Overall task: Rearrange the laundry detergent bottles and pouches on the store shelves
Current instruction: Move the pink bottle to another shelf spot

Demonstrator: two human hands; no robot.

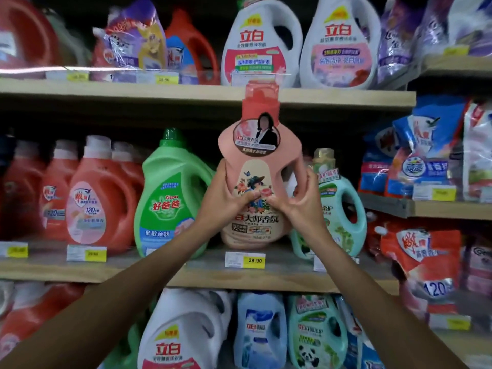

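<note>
While we held the pink detergent bottle (259,166) upright between us and the shelves, both of our hands were closed on its lower body. Our left hand (226,193) wrapped the bottle's left flank with the thumb laid across the flowered front label, and our right hand (298,198) gripped the right side by the handle opening, its thumb meeting the other on the label. The bottle's base hung just above or just at the front of the middle shelf (202,272); we could not tell whether it touched the board. It stood in the gap between the green bottle (170,198) on the left and the pale teal bottle (338,206) on the right, above the yellow price tag (254,260). Its red cap (262,98) rose in front of the edge of the upper shelf (346,98), where two white bottles stood.

We judged the gap narrow. Pushing the bottle farther in at a slant could knock the teal bottle, which already leaned close to our right wrist, or nudge the green one sideways. Lifting instead could catch the cap under the upper board. A slick plastic body held low might also tip forward if either grip eased.
</note>
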